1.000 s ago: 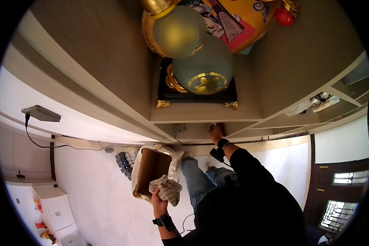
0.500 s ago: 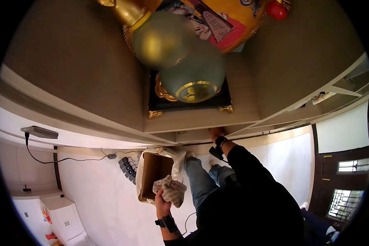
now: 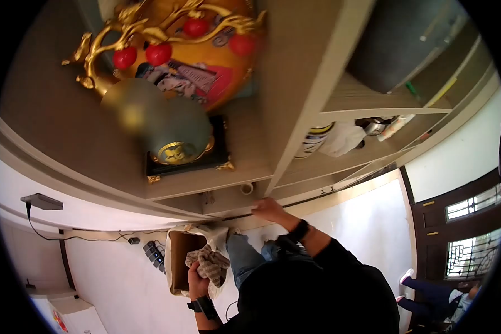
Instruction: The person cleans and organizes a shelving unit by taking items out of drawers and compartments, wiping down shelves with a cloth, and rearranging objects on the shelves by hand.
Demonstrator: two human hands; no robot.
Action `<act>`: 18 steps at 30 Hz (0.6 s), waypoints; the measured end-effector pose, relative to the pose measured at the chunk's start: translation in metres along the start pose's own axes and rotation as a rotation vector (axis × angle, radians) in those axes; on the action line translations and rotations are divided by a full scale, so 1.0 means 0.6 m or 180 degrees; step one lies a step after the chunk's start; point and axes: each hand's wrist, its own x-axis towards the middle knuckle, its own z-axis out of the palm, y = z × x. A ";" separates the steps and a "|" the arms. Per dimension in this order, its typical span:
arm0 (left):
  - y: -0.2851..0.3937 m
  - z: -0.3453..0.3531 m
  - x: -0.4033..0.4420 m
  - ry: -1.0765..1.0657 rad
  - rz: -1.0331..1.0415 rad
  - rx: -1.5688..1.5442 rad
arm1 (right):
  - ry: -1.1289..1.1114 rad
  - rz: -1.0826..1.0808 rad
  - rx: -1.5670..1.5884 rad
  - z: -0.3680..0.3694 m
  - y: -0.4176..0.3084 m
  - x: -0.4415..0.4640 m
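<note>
My left hand [image 3: 197, 283] is closed round a bunched, patterned grey-beige cloth [image 3: 209, 264], held above an open carton [image 3: 185, 259] on the floor. My right hand [image 3: 270, 211] is just in front of the cabinet's lower edge, fingers curled in; whatever is in them, if anything, is hidden. Close to it, a tape roll [image 3: 246, 188] lies in the low compartment. Above, a gourd-shaped grey-green ornament [image 3: 181, 131] with a gold emblem stands on a black base [image 3: 197, 161] with gold feet. Gold branches with red balls [image 3: 158, 54] rise behind it.
Cabinet dividers [image 3: 300, 133] and shelf edges stand close above my hands. A can [image 3: 315, 139] and a white bag [image 3: 342, 138] occupy the right compartment. A power strip [image 3: 153, 256] and cables lie on the floor left of the carton. Another person [image 3: 440, 298] is at lower right.
My right hand has come out of the low compartment to its front edge. The view has swung right, showing more shelves. My left hand still holds the cloth over the carton.
</note>
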 end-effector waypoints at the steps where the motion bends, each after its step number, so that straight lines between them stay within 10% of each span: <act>1: 0.007 0.023 0.001 -0.0049 0.0007 0.0020 | -0.0466 -0.0097 0.0654 -0.055 0.001 -0.028; 3: 0.025 0.086 0.002 0.0061 -0.0943 -0.1535 | 0.0345 0.0327 0.1418 -0.151 0.009 -0.094; 8: -0.008 0.107 0.044 -0.0527 -0.0412 -0.0240 | 0.3328 -0.0132 0.1174 -0.335 0.106 -0.107; 18: -0.015 0.115 0.077 -0.1320 -0.1147 -0.1104 | 0.2586 -0.1046 0.1438 -0.408 0.154 -0.013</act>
